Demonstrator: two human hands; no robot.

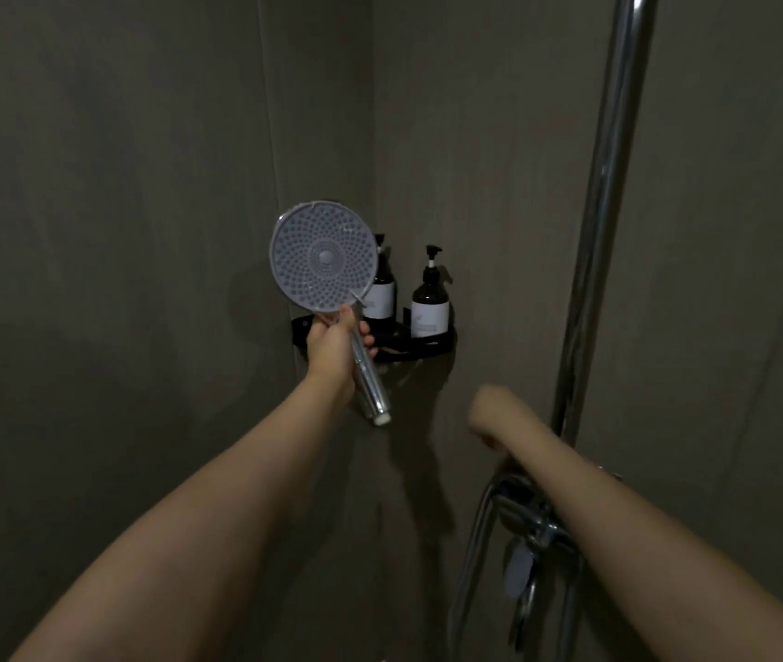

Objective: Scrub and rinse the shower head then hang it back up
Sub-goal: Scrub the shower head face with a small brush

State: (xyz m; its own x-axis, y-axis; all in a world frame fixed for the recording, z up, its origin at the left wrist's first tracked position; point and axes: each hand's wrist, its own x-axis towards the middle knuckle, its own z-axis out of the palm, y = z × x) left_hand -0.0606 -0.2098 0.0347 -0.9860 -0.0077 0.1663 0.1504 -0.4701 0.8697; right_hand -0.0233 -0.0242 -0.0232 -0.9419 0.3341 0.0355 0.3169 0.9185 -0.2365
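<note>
Here, left hand [332, 348] grips chrome handle of round, nubbed shower head [323, 257] | right hand [492, 413] blurred, grip unclear

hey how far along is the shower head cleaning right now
Done: the round clear-faced shower head with chrome handle is off its mount, gripped by the left hand. In hand: the blurred right hand is near the chrome mixer valve; no water or scrubbing tool shows. Left: likely rinsing, then hanging it on the chrome riser pipe.
</note>
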